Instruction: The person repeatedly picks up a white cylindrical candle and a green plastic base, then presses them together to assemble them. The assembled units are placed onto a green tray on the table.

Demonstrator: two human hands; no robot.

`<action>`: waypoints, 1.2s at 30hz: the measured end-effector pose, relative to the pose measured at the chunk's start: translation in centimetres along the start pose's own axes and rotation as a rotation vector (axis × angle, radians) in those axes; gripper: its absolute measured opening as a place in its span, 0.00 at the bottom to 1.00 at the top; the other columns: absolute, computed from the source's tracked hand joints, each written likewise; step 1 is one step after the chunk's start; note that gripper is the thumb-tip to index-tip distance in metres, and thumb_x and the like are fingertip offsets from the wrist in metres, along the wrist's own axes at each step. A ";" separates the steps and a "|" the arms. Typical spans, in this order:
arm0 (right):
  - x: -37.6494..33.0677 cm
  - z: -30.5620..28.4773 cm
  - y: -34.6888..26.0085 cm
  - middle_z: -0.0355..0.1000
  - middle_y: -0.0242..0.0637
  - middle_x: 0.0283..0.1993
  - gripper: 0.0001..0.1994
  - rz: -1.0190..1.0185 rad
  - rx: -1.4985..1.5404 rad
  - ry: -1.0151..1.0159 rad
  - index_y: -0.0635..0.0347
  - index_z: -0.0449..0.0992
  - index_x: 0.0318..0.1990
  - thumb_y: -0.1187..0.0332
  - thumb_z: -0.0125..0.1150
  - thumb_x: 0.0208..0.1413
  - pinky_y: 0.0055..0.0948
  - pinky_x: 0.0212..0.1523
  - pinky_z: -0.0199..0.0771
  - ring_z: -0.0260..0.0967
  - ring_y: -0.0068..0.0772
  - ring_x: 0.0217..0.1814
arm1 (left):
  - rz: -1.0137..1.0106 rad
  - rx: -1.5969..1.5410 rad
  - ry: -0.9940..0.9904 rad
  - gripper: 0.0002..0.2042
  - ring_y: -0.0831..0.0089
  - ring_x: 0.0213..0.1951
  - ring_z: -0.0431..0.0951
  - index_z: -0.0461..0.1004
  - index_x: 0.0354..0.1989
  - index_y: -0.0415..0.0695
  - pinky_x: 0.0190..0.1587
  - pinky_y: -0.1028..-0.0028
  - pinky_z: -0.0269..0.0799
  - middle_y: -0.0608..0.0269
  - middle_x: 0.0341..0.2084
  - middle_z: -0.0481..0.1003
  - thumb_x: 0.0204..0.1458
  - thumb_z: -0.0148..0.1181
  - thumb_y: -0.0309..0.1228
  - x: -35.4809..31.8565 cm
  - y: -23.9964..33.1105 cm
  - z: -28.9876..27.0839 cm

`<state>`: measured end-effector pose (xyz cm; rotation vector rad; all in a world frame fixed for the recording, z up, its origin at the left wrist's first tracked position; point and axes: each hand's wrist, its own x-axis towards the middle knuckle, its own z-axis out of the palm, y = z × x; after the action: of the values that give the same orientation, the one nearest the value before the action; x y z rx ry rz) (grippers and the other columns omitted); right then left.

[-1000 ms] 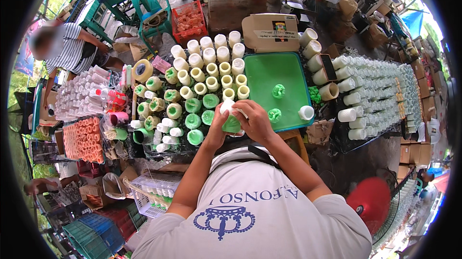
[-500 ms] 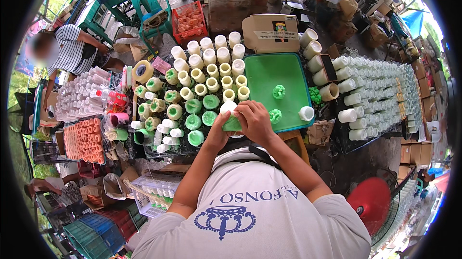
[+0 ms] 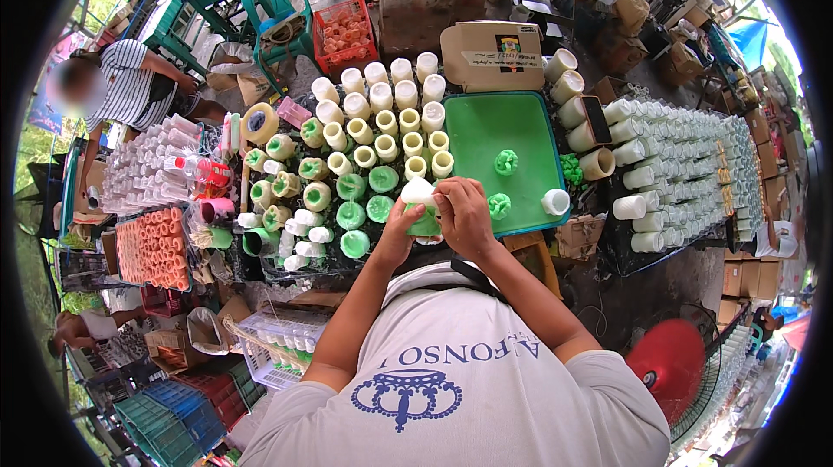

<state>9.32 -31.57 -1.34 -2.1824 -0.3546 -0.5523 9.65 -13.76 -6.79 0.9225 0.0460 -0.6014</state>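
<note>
At the near edge of the table, in front of my chest, both hands are on a white and green candle-like piece (image 3: pixel 420 193). My left hand (image 3: pixel 396 235) is closed around its green lower side. The fingers of my right hand (image 3: pixel 465 214) are pinched together at its right edge, by the white top; what lies between the fingertips is hidden. To the right is a green tray (image 3: pixel 473 133) with two green ruffled pieces, one farther (image 3: pixel 506 162) and one nearer (image 3: pixel 499 206). A white cup-like piece (image 3: pixel 555 202) lies at its right edge.
Cream hollow cylinders (image 3: pixel 386 148), white cylinders (image 3: pixel 380 96) and green-filled cups (image 3: pixel 351 215) stand beyond and left of my hands. A phone (image 3: pixel 596 120) leans on cylinders at right. A red fan (image 3: pixel 668 372) stands at lower right. Another person in stripes (image 3: pixel 134 77) is at far left.
The white top of the piece looks tilted and shows more of its face. My right fingers have shifted slightly right along its edge. The things on the table stay as they were.
</note>
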 end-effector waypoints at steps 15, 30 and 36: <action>1.7 -2.8 -0.5 0.78 0.41 0.42 0.07 -0.071 -0.019 -0.083 0.58 0.77 0.40 0.66 0.68 0.62 0.47 0.55 0.70 0.75 0.50 0.48 | 0.193 0.133 0.132 0.28 0.74 0.56 0.76 0.62 0.71 0.41 0.56 0.72 0.74 0.61 0.56 0.74 0.75 0.50 0.51 0.6 -0.7 1.9; 0.9 -2.1 0.0 0.76 0.41 0.34 0.04 -0.052 -0.092 0.006 0.59 0.76 0.36 0.71 0.62 0.65 0.46 0.50 0.68 0.75 0.48 0.40 | 0.307 0.218 0.047 0.27 0.75 0.60 0.71 0.61 0.72 0.38 0.65 0.72 0.65 0.60 0.59 0.72 0.74 0.53 0.45 0.4 -1.3 2.3; 0.9 -2.1 0.0 0.76 0.43 0.34 0.08 0.023 -0.055 -0.027 0.61 0.75 0.36 0.70 0.57 0.70 0.45 0.52 0.69 0.75 0.52 0.41 | 0.279 0.140 0.044 0.27 0.74 0.62 0.71 0.60 0.73 0.38 0.67 0.71 0.64 0.59 0.62 0.71 0.74 0.53 0.42 0.2 -2.0 1.7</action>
<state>9.53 -33.13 0.30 -2.2456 -0.3322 -0.5265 8.48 -16.09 -7.26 1.0569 -0.0853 -0.3283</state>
